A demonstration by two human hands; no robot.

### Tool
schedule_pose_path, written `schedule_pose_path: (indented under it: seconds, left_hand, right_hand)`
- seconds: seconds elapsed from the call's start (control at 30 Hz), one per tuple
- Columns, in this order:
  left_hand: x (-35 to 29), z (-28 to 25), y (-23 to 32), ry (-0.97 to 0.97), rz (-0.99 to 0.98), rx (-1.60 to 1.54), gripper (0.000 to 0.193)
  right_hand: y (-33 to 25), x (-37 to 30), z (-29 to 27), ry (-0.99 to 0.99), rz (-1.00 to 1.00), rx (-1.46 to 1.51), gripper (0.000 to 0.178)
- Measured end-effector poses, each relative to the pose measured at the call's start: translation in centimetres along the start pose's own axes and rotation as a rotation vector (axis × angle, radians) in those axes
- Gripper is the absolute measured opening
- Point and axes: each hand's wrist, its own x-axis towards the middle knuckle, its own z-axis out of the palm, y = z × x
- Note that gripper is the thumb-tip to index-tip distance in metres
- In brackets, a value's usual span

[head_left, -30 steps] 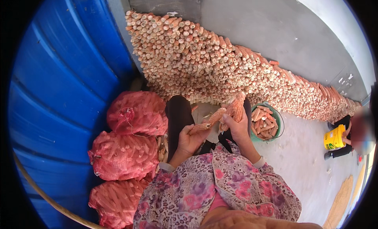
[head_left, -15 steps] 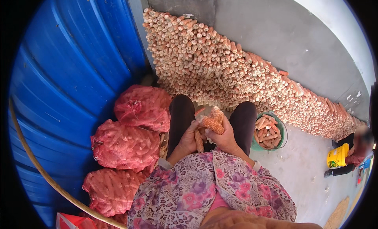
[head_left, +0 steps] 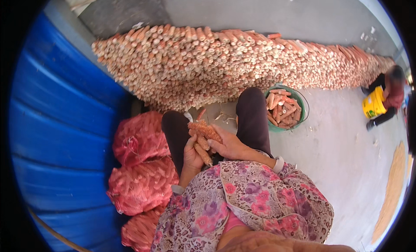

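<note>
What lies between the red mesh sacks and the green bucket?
In the head view, the person's left leg and right leg, littered floor between them, and the left hand and right hand holding corncobs.

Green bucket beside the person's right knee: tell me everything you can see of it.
The green bucket is round, open-topped and looks like plastic, with a thin handle curving out on its right side. It stands upright on the grey floor, just right of the right knee and in front of the stacked cobs. Loose reddish cobs lie jumbled inside. Whether the knee or stack touches it is unclear.
</note>
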Motion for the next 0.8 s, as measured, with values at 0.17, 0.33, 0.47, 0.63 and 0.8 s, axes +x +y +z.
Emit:
schedule_pose_path:
  seconds: [0.17, 0.33, 0.47, 0.63, 0.8]
  left_hand:
    - [0.6, 0.0, -0.1, 0.081, -0.085, -0.006, 0.045]
    - [0.4, 1.4, 0.5, 0.005, -0.128, 0.026, 0.048]
    - [1.7, 1.1, 0.4, -0.001, -0.135, -0.011, 0.048]
    - [3.3, 0.2, 0.8, -0.035, -0.182, -0.035, 0.045]
    - [8.4, 1.5, 1.6, -0.071, -0.3, -0.066, 0.043]
  right_hand:
    - [0.4, -0.4, 0.4, 0.157, -0.228, -0.145, 0.07]
    - [-0.3, 0.2, 0.1, 0.211, -0.278, -0.137, 0.063]
    - [-1.0, 1.4, 0.2, 0.262, -0.361, -0.325, 0.053]
    - [-1.2, 2.4, 0.7, 0.349, -0.298, -0.175, 0.041]
    - [0.7, 4.2, -0.5, 0.441, -0.171, -0.103, 0.034]
